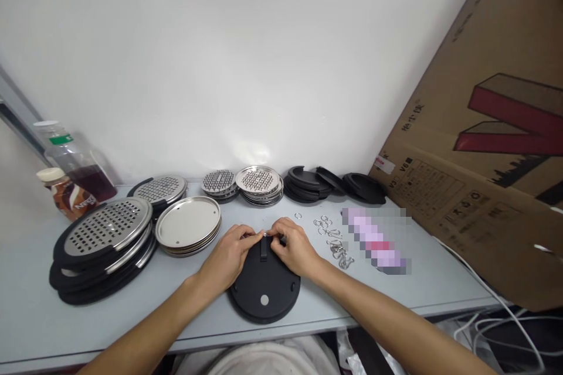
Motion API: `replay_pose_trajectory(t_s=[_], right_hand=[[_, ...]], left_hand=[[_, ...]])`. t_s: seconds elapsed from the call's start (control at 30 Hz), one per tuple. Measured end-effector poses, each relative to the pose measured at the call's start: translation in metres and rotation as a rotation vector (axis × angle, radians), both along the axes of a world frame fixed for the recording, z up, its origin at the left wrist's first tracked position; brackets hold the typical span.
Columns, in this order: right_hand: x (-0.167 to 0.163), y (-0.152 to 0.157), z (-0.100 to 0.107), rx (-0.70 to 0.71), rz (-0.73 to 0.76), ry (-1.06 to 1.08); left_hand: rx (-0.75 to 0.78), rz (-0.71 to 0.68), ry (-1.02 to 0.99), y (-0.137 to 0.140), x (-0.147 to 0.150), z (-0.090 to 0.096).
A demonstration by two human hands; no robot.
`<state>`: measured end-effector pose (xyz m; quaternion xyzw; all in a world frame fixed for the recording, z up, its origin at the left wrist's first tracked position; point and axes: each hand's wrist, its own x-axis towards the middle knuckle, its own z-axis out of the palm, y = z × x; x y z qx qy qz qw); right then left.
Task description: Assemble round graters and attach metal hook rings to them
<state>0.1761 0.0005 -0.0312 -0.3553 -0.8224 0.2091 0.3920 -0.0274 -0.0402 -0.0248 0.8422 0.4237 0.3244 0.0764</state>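
A round black disc [264, 281] lies flat near the table's front edge, with a pale round spot low on its face and a short black tab [264, 249] at its top. My left hand [231, 252] pinches from the left at the tab's upper end. From the right, my right hand [292, 246] closes its thumb and bent fingers on the same spot. A glint of a small metal ring [265, 234] shows between the fingertips, mostly hidden. Right of the hands lie a loose ring [298, 215] and several wire hooks with rings [336, 246].
Stacked black-rimmed graters [103, 231] stand left, beside plain metal discs [188, 222]. Behind are grater discs [258, 180] and black round parts [308, 181]. Bottles [90, 173] stand far left. A large cardboard box [497, 146] leans right, near a blurred-out purple item [373, 240] and white cables [497, 293].
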Motion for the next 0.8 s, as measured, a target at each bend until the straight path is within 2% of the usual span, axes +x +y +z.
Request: replay_pose_trajectory(t_s=[0.3,0.43,0.6,0.7,0.8], right_hand=[[0.0,0.0,-0.003,0.029,-0.054,-0.01],[0.001,-0.001,-0.001,-0.003,-0.074,-0.029],[0.006,0.003,0.003,-0.07,-0.082,-0.013],[0.009,0.006,0.004,-0.109,-0.082,0.005],[0.013,0.008,0.009,-0.177,-0.107,-0.019]], left_hand=[[0.004,-0.002,0.016,0.0,-0.001,-0.002],[-0.005,-0.002,-0.015,0.001,-0.001,-0.004],[0.039,0.085,-0.042,-0.002,-0.002,0.009],[0.08,0.123,0.048,-0.017,-0.002,0.012],[0.111,0.093,0.249,-0.039,0.002,-0.003]])
